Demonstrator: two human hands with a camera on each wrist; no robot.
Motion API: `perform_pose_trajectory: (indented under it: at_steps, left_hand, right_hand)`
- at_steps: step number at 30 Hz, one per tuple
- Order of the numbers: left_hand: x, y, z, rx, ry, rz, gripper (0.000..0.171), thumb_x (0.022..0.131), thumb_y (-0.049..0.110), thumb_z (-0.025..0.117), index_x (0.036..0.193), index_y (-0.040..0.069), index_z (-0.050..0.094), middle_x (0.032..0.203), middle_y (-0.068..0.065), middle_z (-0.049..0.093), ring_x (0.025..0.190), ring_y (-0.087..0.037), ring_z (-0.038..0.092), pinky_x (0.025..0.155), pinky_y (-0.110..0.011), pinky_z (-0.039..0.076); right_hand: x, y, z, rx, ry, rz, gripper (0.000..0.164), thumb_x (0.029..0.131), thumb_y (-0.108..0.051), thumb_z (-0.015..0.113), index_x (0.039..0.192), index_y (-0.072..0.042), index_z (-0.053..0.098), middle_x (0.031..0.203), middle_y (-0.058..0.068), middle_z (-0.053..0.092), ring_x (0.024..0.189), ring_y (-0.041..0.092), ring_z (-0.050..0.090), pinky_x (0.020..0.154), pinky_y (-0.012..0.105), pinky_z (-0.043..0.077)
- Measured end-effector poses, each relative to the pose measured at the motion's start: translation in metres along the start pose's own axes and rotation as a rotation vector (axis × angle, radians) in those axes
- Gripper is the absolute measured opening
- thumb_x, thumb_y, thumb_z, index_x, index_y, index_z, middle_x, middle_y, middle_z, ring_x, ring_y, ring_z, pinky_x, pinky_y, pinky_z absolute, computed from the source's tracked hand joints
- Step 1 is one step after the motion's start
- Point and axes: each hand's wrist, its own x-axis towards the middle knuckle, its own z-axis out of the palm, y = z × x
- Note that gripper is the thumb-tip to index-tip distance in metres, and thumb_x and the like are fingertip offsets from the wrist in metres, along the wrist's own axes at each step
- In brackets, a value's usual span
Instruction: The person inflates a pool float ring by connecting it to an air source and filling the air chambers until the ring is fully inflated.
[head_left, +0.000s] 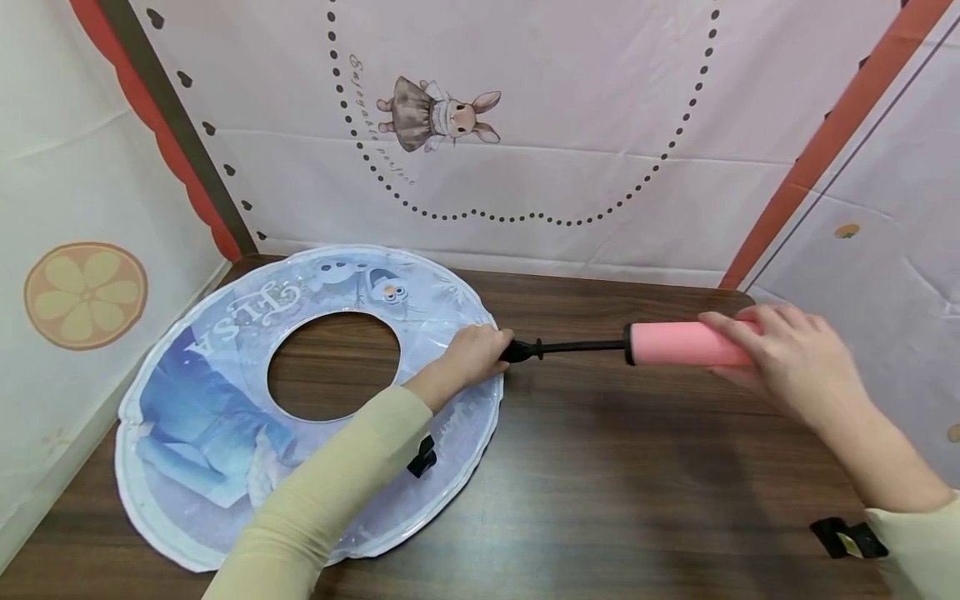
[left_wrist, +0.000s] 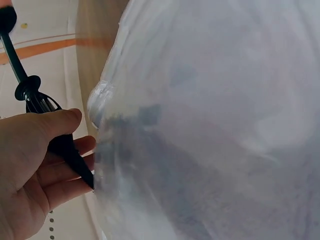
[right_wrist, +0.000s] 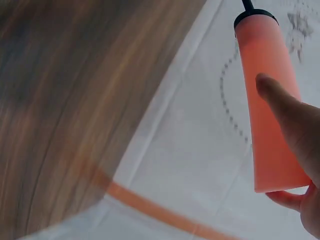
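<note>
A hand air pump with a pink barrel (head_left: 675, 343) and a thin black rod (head_left: 581, 346) spans the space between my two hands. My right hand (head_left: 798, 367) grips the barrel near its far right end, thumb along its side in the right wrist view. With thumb and fingers, my left hand (head_left: 474, 357) holds the pump's black tapered end (left_wrist: 65, 145). That tip points at the edge of a blue and white printed swim ring (head_left: 187, 392), where fingers partly hide it. The ring lies rather flat, with wrinkled edges and a large round hole.
The dark wooden table (head_left: 600, 500) carries the ring on its left side. A printed cloth (head_left: 562, 100) with a rabbit figure hangs along the back, and more cloth borders the left and right sides. A black strap piece (head_left: 847, 538) sits by the right sleeve.
</note>
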Motion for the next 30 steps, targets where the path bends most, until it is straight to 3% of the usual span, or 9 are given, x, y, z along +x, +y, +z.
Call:
perform_pose_trajectory:
  at_steps: [2, 4, 7, 11, 15, 20, 25, 28, 30]
  left_hand:
    - [0.001, 0.002, -0.001, 0.004, 0.002, 0.017, 0.022, 0.08, 0.023, 0.07, 0.091, 0.007, 0.06, 0.083, -0.01, 0.066, 0.073, -0.026, 0.063, 0.063, -0.041, 0.05]
    - [0.001, 0.004, -0.001, 0.001, -0.002, 0.03, 0.022, 0.081, 0.022, 0.069, 0.092, 0.006, 0.06, 0.083, -0.01, 0.066, 0.073, -0.026, 0.063, 0.063, -0.04, 0.05]
    - [0.0, 0.005, 0.0, -0.01, -0.001, 0.035, 0.021, 0.08, 0.021, 0.07, 0.091, 0.006, 0.06, 0.082, -0.01, 0.066, 0.071, -0.026, 0.063, 0.062, -0.04, 0.05]
    - [-0.002, 0.004, 0.001, -0.031, 0.007, 0.041, 0.021, 0.079, 0.02, 0.071, 0.088, 0.006, 0.059, 0.079, -0.01, 0.065, 0.069, -0.026, 0.062, 0.061, -0.039, 0.05]
    - [-0.003, 0.003, 0.001, -0.044, 0.008, 0.04, 0.021, 0.078, 0.02, 0.071, 0.087, 0.006, 0.059, 0.079, -0.01, 0.065, 0.068, -0.026, 0.062, 0.061, -0.039, 0.05]
    - [-0.002, 0.003, 0.001, -0.045, -0.04, 0.023, 0.022, 0.079, 0.022, 0.071, 0.088, 0.006, 0.06, 0.081, -0.009, 0.065, 0.071, -0.025, 0.062, 0.064, -0.039, 0.05]
    - [-0.001, 0.004, 0.001, -0.042, -0.062, 0.018, 0.021, 0.081, 0.023, 0.069, 0.091, 0.007, 0.061, 0.083, -0.008, 0.065, 0.072, -0.024, 0.062, 0.065, -0.038, 0.051]
    - [0.0, 0.004, 0.001, -0.047, -0.06, 0.009, 0.021, 0.081, 0.022, 0.069, 0.092, 0.006, 0.061, 0.083, -0.008, 0.066, 0.072, -0.024, 0.063, 0.065, -0.038, 0.051]
    - [-0.001, 0.003, 0.001, -0.046, -0.063, -0.001, 0.022, 0.081, 0.022, 0.069, 0.093, 0.006, 0.061, 0.084, -0.009, 0.066, 0.072, -0.025, 0.063, 0.065, -0.039, 0.051]
  right_hand:
    - [0.008, -0.013, 0.009, 0.018, -0.011, -0.018, 0.05, 0.09, -0.055, 0.044, 0.116, -0.016, 0.059, 0.086, 0.017, 0.058, 0.076, 0.039, 0.054, 0.053, 0.05, 0.041]
    - [0.018, -0.028, 0.021, 0.024, 0.003, -0.037, 0.042, 0.082, -0.041, 0.066, 0.115, -0.016, 0.06, 0.087, 0.016, 0.058, 0.076, 0.038, 0.054, 0.052, 0.049, 0.041]
    - [0.032, -0.049, 0.036, -0.002, 0.011, -0.046, 0.062, 0.058, -0.021, 0.085, 0.114, -0.016, 0.06, 0.089, 0.017, 0.058, 0.078, 0.038, 0.054, 0.054, 0.047, 0.042]
    - [0.042, -0.066, 0.048, -0.026, 0.023, -0.049, 0.064, 0.056, -0.029, 0.087, 0.112, -0.015, 0.059, 0.088, 0.016, 0.057, 0.078, 0.037, 0.055, 0.057, 0.048, 0.044]
    - [0.044, -0.068, 0.05, -0.022, 0.029, -0.055, 0.064, 0.056, -0.031, 0.086, 0.111, -0.016, 0.059, 0.088, 0.014, 0.057, 0.079, 0.035, 0.055, 0.058, 0.047, 0.044]
    - [0.038, -0.056, 0.043, 0.011, 0.002, -0.1, 0.062, 0.06, -0.028, 0.083, 0.115, -0.016, 0.059, 0.09, 0.014, 0.059, 0.082, 0.035, 0.056, 0.059, 0.046, 0.044]
    - [0.026, -0.033, 0.022, 0.05, -0.055, -0.096, 0.062, 0.062, -0.021, 0.08, 0.12, -0.016, 0.058, 0.091, 0.014, 0.06, 0.083, 0.036, 0.054, 0.062, 0.047, 0.043]
    - [0.02, -0.015, 0.008, 0.066, -0.05, -0.069, 0.048, 0.082, -0.046, 0.062, 0.119, -0.017, 0.059, 0.09, 0.013, 0.06, 0.082, 0.036, 0.054, 0.062, 0.05, 0.042]
    - [0.017, -0.004, 0.0, 0.066, -0.022, -0.042, 0.056, 0.089, -0.061, 0.039, 0.117, -0.016, 0.06, 0.089, 0.014, 0.06, 0.082, 0.038, 0.054, 0.064, 0.051, 0.042]
